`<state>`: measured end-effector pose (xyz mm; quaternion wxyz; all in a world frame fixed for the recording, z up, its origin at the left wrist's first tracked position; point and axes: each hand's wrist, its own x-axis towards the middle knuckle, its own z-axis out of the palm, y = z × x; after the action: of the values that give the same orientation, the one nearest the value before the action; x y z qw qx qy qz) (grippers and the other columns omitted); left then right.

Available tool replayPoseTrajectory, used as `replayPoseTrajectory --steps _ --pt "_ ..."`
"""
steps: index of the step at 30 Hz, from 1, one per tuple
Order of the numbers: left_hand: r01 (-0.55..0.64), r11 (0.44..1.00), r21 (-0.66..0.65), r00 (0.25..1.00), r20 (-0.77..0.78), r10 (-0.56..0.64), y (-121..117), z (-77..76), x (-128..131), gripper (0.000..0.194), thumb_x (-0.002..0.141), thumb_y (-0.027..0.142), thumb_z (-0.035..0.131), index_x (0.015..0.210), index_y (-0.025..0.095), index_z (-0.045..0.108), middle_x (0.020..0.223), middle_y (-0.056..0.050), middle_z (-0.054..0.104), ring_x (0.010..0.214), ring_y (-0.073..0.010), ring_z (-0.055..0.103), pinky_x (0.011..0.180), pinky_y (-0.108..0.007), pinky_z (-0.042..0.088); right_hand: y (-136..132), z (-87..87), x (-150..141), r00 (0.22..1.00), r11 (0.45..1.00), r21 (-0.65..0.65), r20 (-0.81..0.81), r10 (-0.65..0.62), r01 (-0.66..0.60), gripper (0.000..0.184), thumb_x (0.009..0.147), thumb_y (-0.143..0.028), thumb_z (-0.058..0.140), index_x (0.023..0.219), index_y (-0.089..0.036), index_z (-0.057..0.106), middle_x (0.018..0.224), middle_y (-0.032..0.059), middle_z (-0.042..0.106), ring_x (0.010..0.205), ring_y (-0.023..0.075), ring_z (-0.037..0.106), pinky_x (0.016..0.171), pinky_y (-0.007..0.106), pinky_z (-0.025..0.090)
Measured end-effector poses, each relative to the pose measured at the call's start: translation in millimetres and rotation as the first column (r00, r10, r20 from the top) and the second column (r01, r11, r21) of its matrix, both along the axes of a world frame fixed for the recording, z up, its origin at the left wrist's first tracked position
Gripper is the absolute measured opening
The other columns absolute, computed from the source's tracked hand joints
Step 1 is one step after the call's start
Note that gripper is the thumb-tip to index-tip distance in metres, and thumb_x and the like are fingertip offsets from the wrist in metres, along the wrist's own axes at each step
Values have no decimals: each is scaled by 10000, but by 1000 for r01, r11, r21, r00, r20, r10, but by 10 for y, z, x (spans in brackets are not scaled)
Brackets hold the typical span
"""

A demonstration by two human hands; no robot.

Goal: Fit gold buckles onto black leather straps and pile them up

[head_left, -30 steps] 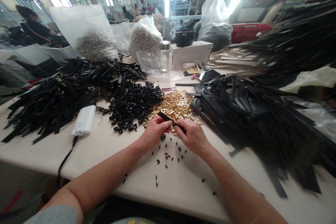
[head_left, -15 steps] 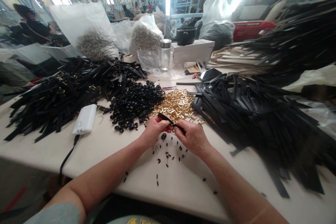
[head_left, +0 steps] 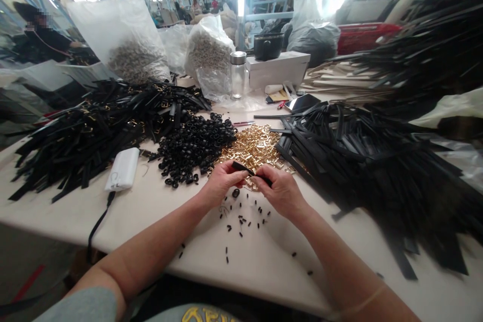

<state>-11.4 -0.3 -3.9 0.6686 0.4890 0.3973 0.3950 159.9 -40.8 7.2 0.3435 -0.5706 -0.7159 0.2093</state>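
Both my hands meet over the white table (head_left: pixel 264 256), just in front of a heap of gold metal buckles (head_left: pixel 253 147). My left hand (head_left: pixel 222 183) and my right hand (head_left: pixel 281 191) each pinch the same short black strap (head_left: pixel 241 167), which slants up to the left between them. Their fingers are closed on it. A single black ring (head_left: pixel 236 192) lies on the table under my hands. Small black bits (head_left: pixel 241 221) are scattered below them.
A pile of black rings (head_left: pixel 194 147) lies left of the buckles. Black straps (head_left: pixel 90 136) with gold buckles are heaped at the left, plain black straps (head_left: pixel 370 161) at the right. A white power bank (head_left: pixel 122 169) with cable lies left. Bags, a jar (head_left: pixel 238 74) and a white box (head_left: pixel 279 69) stand behind.
My hands and the strap have barely moved; the view has shifted slightly. The strap stays pinched between both hands.
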Motion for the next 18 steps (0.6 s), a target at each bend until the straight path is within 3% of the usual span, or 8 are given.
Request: replayPoseTrajectory --steps 5,11,15,18 --pt "2 999 34 1000 -30 -1 -43 -18 35 226 717 316 732 788 157 589 645 20 598 559 -85 545 558 -216 436 -10 9 -2 993 998 53 107 -45 39 208 848 -312 564 668 -208 559 609 -7 591 532 118 475 550 237 314" --pt "20 997 80 996 -84 -13 -83 8 51 239 755 359 689 837 163 578 599 15 608 540 -100 562 556 -228 450 -21 16 -14 988 994 78 126 -85 75 247 839 -366 606 647 -214 572 596 -10 609 528 120 500 545 241 306" --pt "27 997 65 995 -95 -21 -77 49 52 248 731 350 706 802 162 560 585 23 596 519 -90 551 536 -217 441 -10 1 -15 995 997 38 69 -66 64 247 842 -373 616 657 -212 583 611 -14 617 559 124 525 558 242 328" --pt "2 998 66 995 -98 5 -62 55 53 260 716 348 720 801 161 561 587 25 594 517 -91 554 537 -221 454 7 -21 -25 998 1000 3 -59 29 -29 151 856 -279 580 727 -207 607 662 -11 636 598 123 552 582 235 366"
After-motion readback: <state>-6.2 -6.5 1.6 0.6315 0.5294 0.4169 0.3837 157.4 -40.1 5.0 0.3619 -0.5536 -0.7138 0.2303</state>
